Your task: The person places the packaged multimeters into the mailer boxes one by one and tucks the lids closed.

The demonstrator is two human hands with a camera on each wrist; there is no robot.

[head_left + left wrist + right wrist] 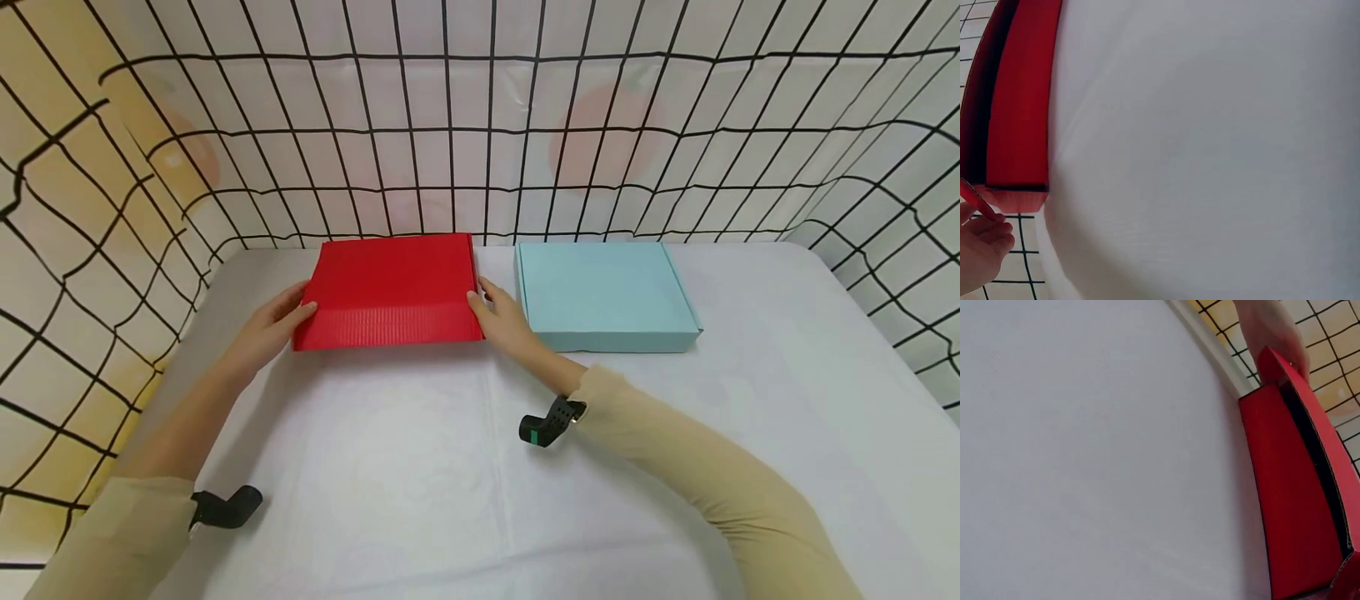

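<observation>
A red cardboard box lies flat at the back of the table, its lid raised a little. A ribbed flap runs along the lid's front edge. The left hand pinches the lid's left end between thumb and fingers; the left wrist view shows the fingers on a side tab. At the other end, the right hand pinches the lid's right edge, thumb on the near side. A dark gap stands between lid and front wall in the right wrist view. The box's inside is hidden.
A light blue box lies closed to the right of the red one, near the right hand. Black wire mesh rises along the back and both sides. White cloth covers the table.
</observation>
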